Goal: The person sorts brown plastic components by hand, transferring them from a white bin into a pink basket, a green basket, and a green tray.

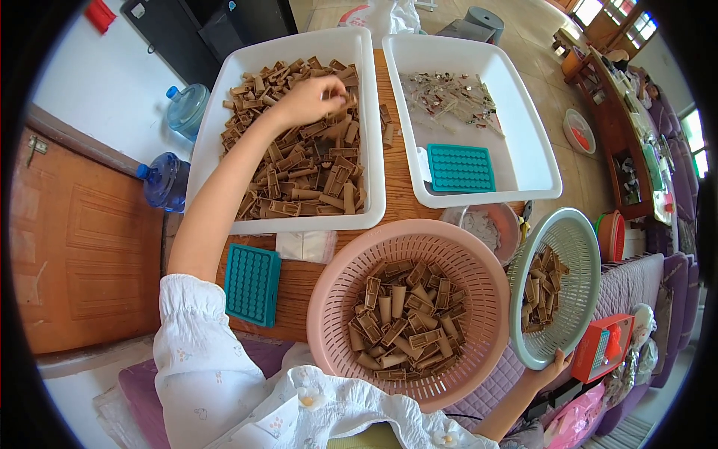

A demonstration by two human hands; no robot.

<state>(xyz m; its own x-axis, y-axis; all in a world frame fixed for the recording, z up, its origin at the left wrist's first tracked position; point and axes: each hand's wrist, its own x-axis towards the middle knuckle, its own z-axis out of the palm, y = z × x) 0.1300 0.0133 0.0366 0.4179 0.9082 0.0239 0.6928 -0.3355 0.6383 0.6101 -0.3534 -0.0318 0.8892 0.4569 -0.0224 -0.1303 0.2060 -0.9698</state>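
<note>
My left hand [310, 101] is over the far part of a large white tub [374, 172] heaped with brown plastic pieces [288, 179], short, trough-shaped and hollow. Its fingers are curled together close above the pile; what they hold, if anything, is blurred. Down at the right, my right hand [552, 370] grips the near rim of a pale green basket [582, 299], which is tilted and has some of the same brown pieces inside. Between my arms, a pink slotted basket [329, 322] contains many more of these pieces.
A second white tub [535, 150] carries small clear parts [456, 97] and a teal tray [461, 168]. Another teal tray [252, 284] lies on the wooden table [292, 314] by my left forearm. A clear bowl [490, 228] sits behind the baskets. Water jugs [166, 179] stand at the left.
</note>
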